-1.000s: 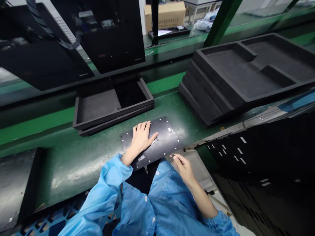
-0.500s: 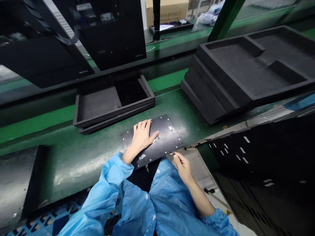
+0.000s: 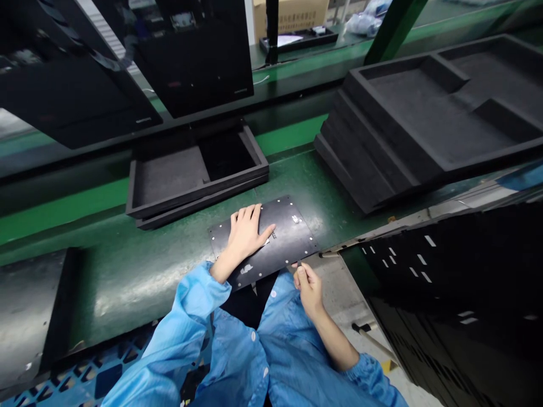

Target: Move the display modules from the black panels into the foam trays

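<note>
A flat black panel point(image 3: 284, 226) with white dots along its edges and a few pale patches lies on the green bench, its near edge over my lap. My left hand point(image 3: 246, 233) rests on it with the fingers stretched and the thumb apart. Just off the panel's near right edge, my right hand point(image 3: 309, 287) is closed in a pinch. A small dark piece shows at its fingertips, too small to name. Whether that piece touches the panel's edge I cannot tell.
Two stacked black foam trays point(image 3: 169, 180) sit behind the panel. A taller stack of black foam trays point(image 3: 382, 141) stands at the right. Another black panel point(image 3: 29, 305) lies at the left. Dark upright panels with white marks point(image 3: 424, 260) stand at the lower right, beside the bench edge.
My right hand has shifted slightly left along the panel's near edge, still pinched. My left hand stays in place on the panel. The view has tilted a little.
</note>
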Available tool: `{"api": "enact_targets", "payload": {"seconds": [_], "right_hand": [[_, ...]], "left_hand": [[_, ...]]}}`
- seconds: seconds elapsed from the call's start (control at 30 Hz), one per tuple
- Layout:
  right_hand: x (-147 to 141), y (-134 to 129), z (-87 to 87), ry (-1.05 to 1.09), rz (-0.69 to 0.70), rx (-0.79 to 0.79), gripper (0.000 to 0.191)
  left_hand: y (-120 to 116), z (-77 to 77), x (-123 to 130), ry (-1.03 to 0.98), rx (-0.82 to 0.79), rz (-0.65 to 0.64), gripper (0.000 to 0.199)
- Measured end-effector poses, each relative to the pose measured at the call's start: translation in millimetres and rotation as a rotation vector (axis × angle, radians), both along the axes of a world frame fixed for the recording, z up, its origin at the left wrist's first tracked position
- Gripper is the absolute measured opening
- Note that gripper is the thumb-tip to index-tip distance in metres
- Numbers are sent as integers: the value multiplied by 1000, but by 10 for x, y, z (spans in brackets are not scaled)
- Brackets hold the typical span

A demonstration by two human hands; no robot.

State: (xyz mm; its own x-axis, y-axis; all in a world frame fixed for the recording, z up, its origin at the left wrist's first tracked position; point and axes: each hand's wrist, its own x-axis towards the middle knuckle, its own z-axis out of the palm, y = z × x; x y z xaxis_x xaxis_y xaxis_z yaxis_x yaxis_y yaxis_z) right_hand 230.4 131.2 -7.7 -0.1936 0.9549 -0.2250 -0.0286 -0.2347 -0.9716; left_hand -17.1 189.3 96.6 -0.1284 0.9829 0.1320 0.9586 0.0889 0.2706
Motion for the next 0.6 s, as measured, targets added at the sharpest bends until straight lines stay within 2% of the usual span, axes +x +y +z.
{"api": "enact_targets", "payload": {"seconds": [0.17,0.3,0.43,0.6], "right_hand": [[-66,-39,28,9,-1,-27,56],[-4,34,163,-26,52,-28,61],[201,224,423,-88,176,-22,59],[426,567,861,-332,501,126,47]], "left_hand": [[-4,8,5,-4,-5,0,73],[-7,-6,9,1,-2,2,73],[16,-12,-4,9,-3,-2,76],[-119,79,64,51,-52,-80,88]]}}
